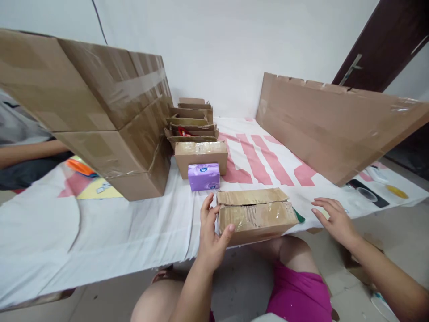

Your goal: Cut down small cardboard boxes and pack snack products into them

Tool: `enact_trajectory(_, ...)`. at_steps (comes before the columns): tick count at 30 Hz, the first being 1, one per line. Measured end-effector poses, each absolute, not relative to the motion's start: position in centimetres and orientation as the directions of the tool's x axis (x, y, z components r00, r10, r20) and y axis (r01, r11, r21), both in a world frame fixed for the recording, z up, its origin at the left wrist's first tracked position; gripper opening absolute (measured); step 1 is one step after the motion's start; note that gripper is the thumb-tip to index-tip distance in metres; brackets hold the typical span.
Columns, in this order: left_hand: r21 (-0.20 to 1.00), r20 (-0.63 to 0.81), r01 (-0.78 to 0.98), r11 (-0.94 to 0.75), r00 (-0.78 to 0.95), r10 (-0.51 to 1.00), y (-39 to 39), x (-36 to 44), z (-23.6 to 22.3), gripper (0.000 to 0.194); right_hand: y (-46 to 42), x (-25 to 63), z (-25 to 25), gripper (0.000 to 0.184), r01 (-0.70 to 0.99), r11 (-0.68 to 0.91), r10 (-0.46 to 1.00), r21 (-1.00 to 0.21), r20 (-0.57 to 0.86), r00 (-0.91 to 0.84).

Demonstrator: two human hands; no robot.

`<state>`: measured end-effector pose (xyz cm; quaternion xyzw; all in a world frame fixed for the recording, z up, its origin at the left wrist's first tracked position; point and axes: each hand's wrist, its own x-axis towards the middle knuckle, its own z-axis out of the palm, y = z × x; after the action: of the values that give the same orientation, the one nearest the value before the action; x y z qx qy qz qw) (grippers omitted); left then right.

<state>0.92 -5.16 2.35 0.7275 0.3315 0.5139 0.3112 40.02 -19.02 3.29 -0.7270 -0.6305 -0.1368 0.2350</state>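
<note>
A taped cardboard box (pixel 258 217) lies at the table's front edge, its top flaps folded over with a narrow gap between them. My left hand (pixel 214 228) rests against the box's left end, thumb and fingers spread. To the right, my right hand (pixel 335 219) is held apart from the box with fingers stretched out and nothing in them. Something green (pixel 299 215) pokes out by the box's right end; most of it is hidden. Just behind the box sits a purple tissue pack (pixel 203 176), in front of another cardboard box (pixel 201 156).
Stacked large cartons (pixel 134 120) wall off the left; a tall cardboard panel (pixel 335 120) stands on the right. Several open boxes (pixel 191 120) line up at the back. A dark phone-like item (pixel 368 193) and a yellow disc (pixel 396 192) lie right. Another person's arm (pixel 33 152) shows far left.
</note>
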Motion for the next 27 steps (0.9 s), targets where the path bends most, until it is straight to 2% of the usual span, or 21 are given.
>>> enact_trajectory(3, 0.804, 0.529, 0.166, -0.571, 0.240, 0.814, -5.4, 0.9, 2.9, 0.038, -17.6, 35.5, 6.6, 0.025, 0.972, 0.044, 0.828, -0.231, 0.553, 0.093)
enact_trajectory(7, 0.801, 0.547, 0.133, -0.583, 0.230, 0.805, -5.7, 1.0, 3.4, 0.032, -16.6, 31.1, 9.2, 0.024, 0.948, 0.179, 0.838, -0.262, 0.546, -0.007)
enact_trajectory(15, 0.794, 0.584, 0.057, -0.605, 0.204, 0.785, -6.2, 0.9, 3.3, 0.017, -16.4, 28.3, 10.7, 0.029, 0.928, 0.255, 0.834, -0.272, 0.547, -0.069)
enact_trajectory(17, 0.769, 0.628, 0.000, -0.639, 0.181, 0.757, -6.3, 0.7, 3.4, 0.023, -16.8, 27.9, 11.2, 0.025, 0.908, 0.290, 0.824, -0.303, 0.562, -0.076)
enact_trajectory(19, 0.730, 0.681, -0.076, -0.679, 0.163, 0.714, -6.4, 0.5, 3.6, 0.039, -17.4, 27.6, 11.6, 0.021, 0.867, 0.351, 0.824, -0.353, 0.557, -0.107)
enact_trajectory(21, 0.703, 0.710, -0.126, -0.700, 0.165, 0.684, -6.6, 0.4, 3.8, 0.054, -17.9, 27.4, 11.7, 0.021, 0.817, 0.414, 0.838, -0.401, 0.519, -0.171)
enact_trajectory(22, 0.698, 0.715, -0.126, -0.705, 0.177, 0.677, -6.6, 0.3, 4.0, 0.055, -18.1, 27.3, 11.7, 0.021, 0.802, 0.430, 0.849, -0.414, 0.487, -0.204)
enact_trajectory(24, 0.695, 0.714, -0.084, -0.714, 0.202, 0.671, -6.6, 0.3, 4.3, 0.045, -18.1, 27.1, 11.5, 0.019, 0.804, 0.433, 0.869, -0.407, 0.425, -0.252)
enact_trajectory(27, 0.685, 0.701, 0.024, -0.728, 0.248, 0.668, -6.6, 0.4, 4.6, 0.021, -17.8, 26.6, 11.1, 0.015, 0.839, 0.432, 0.872, -0.332, 0.393, -0.293)
